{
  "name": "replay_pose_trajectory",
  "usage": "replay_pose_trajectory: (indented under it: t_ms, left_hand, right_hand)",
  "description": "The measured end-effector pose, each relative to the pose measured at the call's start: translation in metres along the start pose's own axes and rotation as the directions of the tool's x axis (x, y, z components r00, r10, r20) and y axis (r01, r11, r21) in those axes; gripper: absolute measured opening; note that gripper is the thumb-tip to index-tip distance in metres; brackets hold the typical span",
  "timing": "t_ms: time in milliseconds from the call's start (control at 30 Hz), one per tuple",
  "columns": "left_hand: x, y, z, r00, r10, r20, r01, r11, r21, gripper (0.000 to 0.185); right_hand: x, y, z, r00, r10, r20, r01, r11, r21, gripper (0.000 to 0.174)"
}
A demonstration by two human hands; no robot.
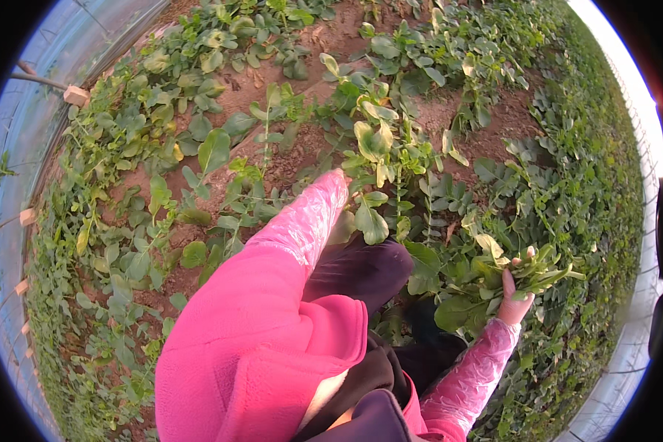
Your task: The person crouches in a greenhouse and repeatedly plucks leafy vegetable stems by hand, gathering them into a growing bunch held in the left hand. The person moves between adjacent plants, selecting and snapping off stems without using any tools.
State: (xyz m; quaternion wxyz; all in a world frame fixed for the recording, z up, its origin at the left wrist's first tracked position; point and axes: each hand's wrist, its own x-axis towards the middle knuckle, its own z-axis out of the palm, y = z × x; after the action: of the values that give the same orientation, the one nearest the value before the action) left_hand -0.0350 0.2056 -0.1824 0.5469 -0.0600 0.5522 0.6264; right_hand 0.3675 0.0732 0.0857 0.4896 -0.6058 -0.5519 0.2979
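My left hand (343, 179) reaches in among the leafy green plants in front of my knees, at the end of a pink sleeve under a clear plastic cover. Only a little of it shows, beside a plant with broad, partly yellowed leaves (373, 141); its fingers are hidden, so whether it grips a stem cannot be told. On the right, my right hand (515, 301) is closed around a bunch of picked leafy greens (538, 273), the pale cut stems pointing right and the leaves hanging to the left. That forearm also wears a clear plastic cover.
Rows of leafy plants (132, 138) grow on both sides, with brown soil (309, 149) between them. A plastic sheet wall (27, 138) with thin rods and small blocks (76, 96) curves along the left. Another pale wall (638, 309) runs along the right. My dark-trousered knee (384, 271) is bent among the plants.
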Motion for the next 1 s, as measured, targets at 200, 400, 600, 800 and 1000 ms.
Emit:
replay_pose_trajectory:
  t_ms: [200, 400, 600, 800, 1000]
  left_hand:
    - [0.004, -0.032, 0.021, 0.987, -0.093, 0.133, 0.09, 0.996, 0.028, 0.018]
    - [0.004, -0.054, 0.033, 0.97, -0.139, 0.197, 0.129, 0.99, 0.062, 0.02]
    - [0.005, -0.063, 0.038, 0.96, -0.163, 0.228, 0.146, 0.985, 0.092, 0.022]
    - [0.004, -0.061, 0.042, 0.951, -0.168, 0.261, 0.14, 0.982, 0.125, 0.024]
    - [0.004, -0.056, 0.043, 0.941, -0.176, 0.29, 0.137, 0.979, 0.149, 0.027]
  right_hand:
    - [0.003, 0.011, 0.005, 1.0, 0.005, -0.013, -0.003, 0.994, 0.109, 0.068]
    - [0.001, 0.014, 0.003, 0.999, 0.033, -0.007, -0.033, 0.998, 0.053, 0.068]
    - [0.003, 0.005, 0.006, 0.998, 0.062, -0.004, -0.061, 0.995, 0.074, 0.067]
    - [0.004, 0.001, 0.009, 0.999, 0.052, -0.001, -0.052, 0.998, 0.026, 0.067]
    - [0.003, 0.001, 0.01, 0.999, 0.041, -0.005, -0.04, 0.998, 0.051, 0.068]
